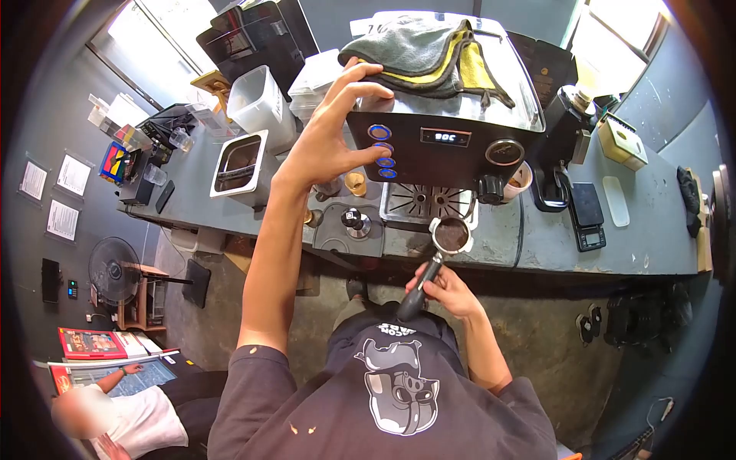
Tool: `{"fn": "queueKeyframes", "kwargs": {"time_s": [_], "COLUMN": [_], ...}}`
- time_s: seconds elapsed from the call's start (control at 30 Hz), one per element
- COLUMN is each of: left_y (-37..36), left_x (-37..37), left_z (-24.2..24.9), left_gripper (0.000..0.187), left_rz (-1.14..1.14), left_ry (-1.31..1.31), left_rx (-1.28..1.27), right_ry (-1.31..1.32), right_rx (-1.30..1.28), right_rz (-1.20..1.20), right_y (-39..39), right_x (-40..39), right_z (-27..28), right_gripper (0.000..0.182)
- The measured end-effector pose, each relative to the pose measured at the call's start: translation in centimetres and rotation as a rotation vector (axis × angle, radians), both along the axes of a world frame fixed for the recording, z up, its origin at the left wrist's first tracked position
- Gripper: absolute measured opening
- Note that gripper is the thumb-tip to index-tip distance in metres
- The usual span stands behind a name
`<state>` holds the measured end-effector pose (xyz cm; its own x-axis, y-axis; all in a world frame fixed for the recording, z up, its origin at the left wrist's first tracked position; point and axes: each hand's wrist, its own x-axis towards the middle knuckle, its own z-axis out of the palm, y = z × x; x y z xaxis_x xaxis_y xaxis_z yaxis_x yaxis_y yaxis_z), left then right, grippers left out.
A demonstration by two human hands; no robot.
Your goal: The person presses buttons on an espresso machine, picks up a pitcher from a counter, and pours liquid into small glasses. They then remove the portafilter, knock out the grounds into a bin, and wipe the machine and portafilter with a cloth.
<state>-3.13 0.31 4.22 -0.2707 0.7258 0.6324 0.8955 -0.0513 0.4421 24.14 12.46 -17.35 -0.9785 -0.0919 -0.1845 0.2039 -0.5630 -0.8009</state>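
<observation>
My left hand [323, 130] is spread against the left front corner of a black espresso machine [452, 157]. Its thumb touches the column of blue-ringed buttons [379, 133], and its fingers reach the top edge beside a folded grey and yellow cloth [414, 55]. In front of the machine, my right hand [451, 293] is wrapped around the black handle of a portafilter [451, 236]. Dark coffee grounds fill its basket, which faces up near the drip tray [402, 205]. A tamper [355, 222] stands on a grey mat [330, 236] to the left.
On the right are a coffee grinder [553, 146], a black scale [588, 211] and a yellowish box [622, 143]. A steel container [244, 165] and a clear bin [257, 100] stand left. Another person [146, 418] is at lower left, near a fan [115, 270].
</observation>
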Motion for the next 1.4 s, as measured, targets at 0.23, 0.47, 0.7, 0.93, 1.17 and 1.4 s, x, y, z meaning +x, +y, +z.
{"fn": "queueKeyframes", "kwargs": {"time_s": [0.23, 0.47, 0.7, 0.93, 1.17, 1.4], "left_y": [-0.2, -0.3, -0.3, -0.3, -0.6, -3.7], "left_x": [0.4, 0.2, 0.6, 0.6, 1.1, 2.6], "left_z": [-0.5, -0.8, -1.1, -1.4, -1.7, -2.6], "left_gripper": [0.063, 0.063, 0.056, 0.056, 0.069, 0.068], "left_rz": [0.001, 0.011, 0.006, -0.001, 0.039, -0.125], "left_ry": [0.008, 0.003, -0.001, -0.005, -0.018, -0.378], "left_rx": [0.03, 0.054, 0.085, 0.087, 0.089, 0.098], "right_ry": [0.027, 0.009, 0.017, 0.037, 0.051, 0.023], "right_rx": [-0.022, 0.02, 0.013, 0.023, -0.036, -0.017], "right_rz": [-0.079, -0.152, -0.197, -0.176, -0.112, -0.074], "right_y": [0.8, 1.8, 1.8, 1.6, 0.4, -2.7], "right_x": [3.6, 5.2, 5.7, 6.0, 6.4, 5.2], "right_z": [0.0, 0.3, 0.3, -0.1, -0.3, 0.3], "right_gripper": [0.032, 0.039, 0.039, 0.035, 0.036, 0.04]}}
